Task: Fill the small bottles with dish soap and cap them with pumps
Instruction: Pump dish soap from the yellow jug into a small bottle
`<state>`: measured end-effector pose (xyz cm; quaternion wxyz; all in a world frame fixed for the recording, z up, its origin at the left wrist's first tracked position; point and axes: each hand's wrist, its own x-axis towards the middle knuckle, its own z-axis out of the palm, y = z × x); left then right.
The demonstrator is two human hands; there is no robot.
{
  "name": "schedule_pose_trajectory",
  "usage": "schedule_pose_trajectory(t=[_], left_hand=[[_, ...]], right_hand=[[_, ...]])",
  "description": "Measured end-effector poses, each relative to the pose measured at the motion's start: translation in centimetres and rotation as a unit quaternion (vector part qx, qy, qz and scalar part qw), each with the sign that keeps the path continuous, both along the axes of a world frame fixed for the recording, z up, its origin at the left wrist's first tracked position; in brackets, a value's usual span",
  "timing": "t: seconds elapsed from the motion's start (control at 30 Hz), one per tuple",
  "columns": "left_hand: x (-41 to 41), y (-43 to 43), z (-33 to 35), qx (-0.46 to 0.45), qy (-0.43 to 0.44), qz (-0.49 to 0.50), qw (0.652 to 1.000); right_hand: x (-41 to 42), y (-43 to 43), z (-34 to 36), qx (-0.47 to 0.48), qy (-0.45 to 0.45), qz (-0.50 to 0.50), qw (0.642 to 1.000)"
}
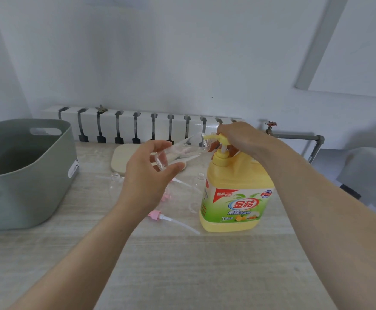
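Lying nearest: pink pump (154,214) with a white dip tube, loose and on its side on the table (182,276).
soap jug (236,198): large, yellow, green-and-red label; upright on the table, right of centre, just right of the dip tube's end.
left hand (146,175): thumb and fingers curled round the base end of the small clear bottle (178,153), which it holds clear of the table.
bottle attitude: tilted close to horizontal, mouth pointing up and right, right at the tip of the jug's nozzle; fill level unreadable through blur.
second pump (165,195): pink, on the table, partly hidden under the left hand.
spare bottles: one clear bottle (115,179) left of the left hand, another (201,177) just beside the jug's shoulder; both uncapped.
right hand (238,135): laid over the yellow pump head (221,139) on top of the jug, fingers bent down around it.
basket (26,175): grey-green, slot handles, at the table's left side.
beige board (120,157): flat on the table, behind the left hand.
radiator (138,126): white, along the wall behind the table.
pipe (294,137): grey, with a red valve, right of the radiator.
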<state>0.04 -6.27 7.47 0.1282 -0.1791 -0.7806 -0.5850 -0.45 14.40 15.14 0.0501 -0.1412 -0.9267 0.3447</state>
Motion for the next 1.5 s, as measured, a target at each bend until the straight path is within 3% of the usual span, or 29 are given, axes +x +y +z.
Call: schedule_pose_trajectory(t=[0.3, 0.77, 1.5], left_hand=[[-0.1, 0.0, -0.3, -0.020, 0.008, 0.008, 1.000], [-0.2, -0.1, 0.0, -0.030, 0.018, 0.003, 0.999], [-0.4, 0.2, 0.2, -0.037, 0.010, 0.011, 0.999]], right_hand=[[0.1, -0.4, 0.3, 0.014, -0.008, 0.008, 1.000], [0.9, -0.2, 0.4, -0.094, 0.019, 0.019, 0.995], [0.6, 0.1, 0.1, -0.091, 0.028, 0.029, 0.995]])
